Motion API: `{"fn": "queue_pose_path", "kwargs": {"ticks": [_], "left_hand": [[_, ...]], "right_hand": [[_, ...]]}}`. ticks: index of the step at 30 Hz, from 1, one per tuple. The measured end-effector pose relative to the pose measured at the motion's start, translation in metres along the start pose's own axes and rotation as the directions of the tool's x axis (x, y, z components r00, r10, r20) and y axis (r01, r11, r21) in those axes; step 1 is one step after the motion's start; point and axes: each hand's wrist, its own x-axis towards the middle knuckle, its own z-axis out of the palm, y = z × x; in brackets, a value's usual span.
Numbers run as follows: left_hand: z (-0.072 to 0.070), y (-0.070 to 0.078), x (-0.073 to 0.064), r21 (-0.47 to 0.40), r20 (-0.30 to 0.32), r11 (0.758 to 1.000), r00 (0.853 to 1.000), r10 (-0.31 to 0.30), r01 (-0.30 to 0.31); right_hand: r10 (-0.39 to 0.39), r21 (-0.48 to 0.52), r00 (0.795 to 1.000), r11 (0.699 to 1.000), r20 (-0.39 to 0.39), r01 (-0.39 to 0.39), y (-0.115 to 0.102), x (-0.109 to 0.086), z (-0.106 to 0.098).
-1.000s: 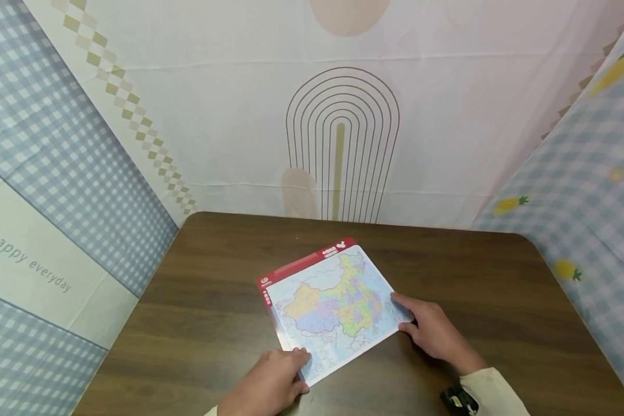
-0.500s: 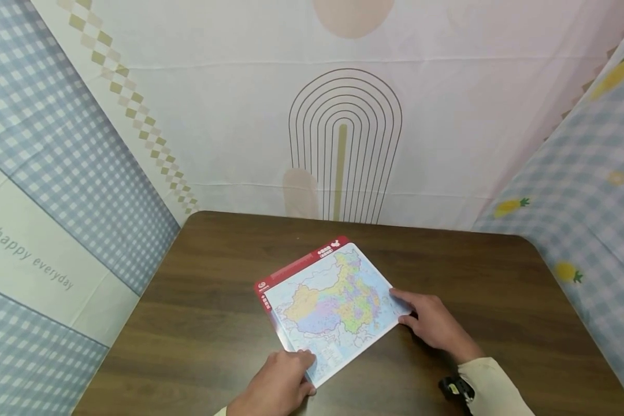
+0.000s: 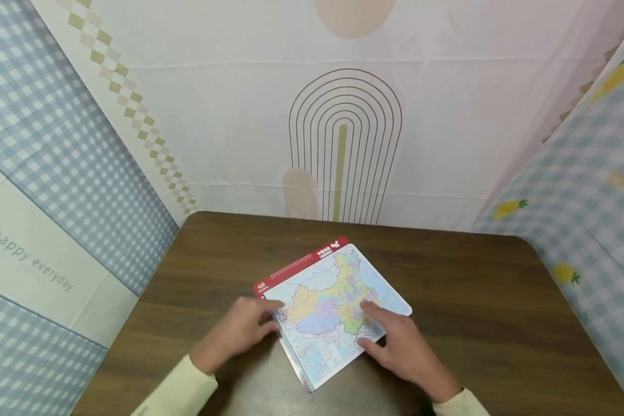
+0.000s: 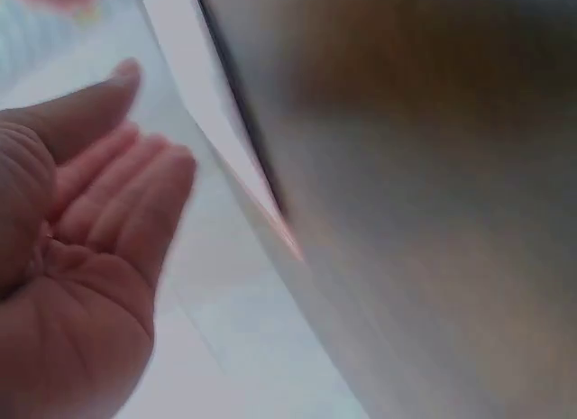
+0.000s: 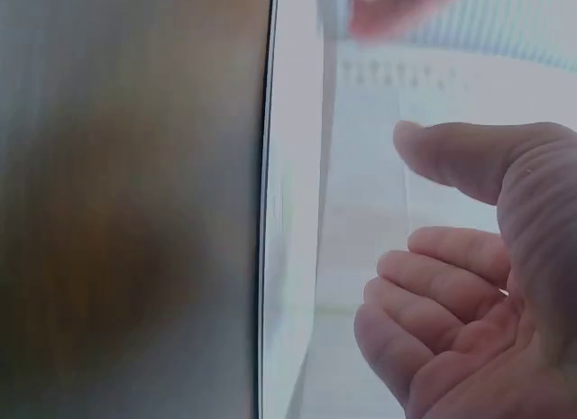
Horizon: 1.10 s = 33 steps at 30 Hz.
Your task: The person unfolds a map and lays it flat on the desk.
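A thin rectangular map board (image 3: 322,315) with a red top band lies at an angle on the brown table (image 3: 473,283). It shows a coloured map of China. My left hand (image 3: 239,326) is at the board's left edge, near its upper left corner. In the left wrist view its fingers (image 4: 158,203) are loosely bent, with a gap to the board. Over the lower right part of the map hovers my right hand (image 3: 403,346). The right wrist view shows its thumb and fingers (image 5: 433,288) spread apart, holding nothing.
A pale cloth backdrop (image 3: 229,127) with an arch pattern hangs behind the table's far edge. Blue checked cloths hang at the left (image 3: 83,173) and at the right (image 3: 593,214).
Both hands have let go of the board's lower corners. My left hand has moved up along the left edge, my right hand leftward over the map. The board stays where it was.
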Motion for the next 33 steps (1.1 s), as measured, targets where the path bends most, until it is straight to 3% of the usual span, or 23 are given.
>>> {"fn": "queue_pose_path", "kwargs": {"ticks": [2, 6, 11, 16, 21, 25, 33], "left_hand": [[-0.008, -0.022, 0.009, -0.014, 0.005, 0.999, 0.999, -0.044, 0.044], [-0.022, -0.056, 0.027, -0.086, 0.078, 0.989, 0.991, -0.113, 0.120], [-0.026, -0.080, 0.040, -0.085, 0.181, 0.990, 0.979, -0.096, 0.113], [-0.023, -0.089, 0.046, -0.058, 0.259, 0.996, 0.965, -0.049, 0.066], [-0.020, -0.093, 0.048, -0.058, 0.260, 0.998, 0.966, -0.004, 0.020], [-0.018, -0.094, 0.049, -0.065, 0.272, 0.998, 0.962, 0.016, 0.002], [-0.020, -0.094, 0.052, -0.063, 0.264, 0.998, 0.964, 0.014, 0.002]], "right_hand": [[-0.004, 0.024, 1.000, 1.000, 0.017, 0.003, -0.015, -0.002, 0.007], [0.023, 0.086, 0.997, 0.996, 0.074, -0.030, -0.039, -0.005, 0.018], [0.038, 0.098, 0.989, 0.994, 0.144, -0.052, -0.066, -0.011, 0.036], [0.049, 0.034, 0.980, 0.998, 0.195, -0.057, -0.094, -0.016, 0.054], [0.082, 0.009, 0.969, 0.996, 0.234, -0.087, -0.111, -0.012, 0.064], [0.117, -0.002, 0.959, 0.993, 0.257, -0.121, -0.116, -0.009, 0.068], [0.141, -0.014, 0.959, 0.990, 0.245, -0.142, -0.117, -0.007, 0.070]]}}
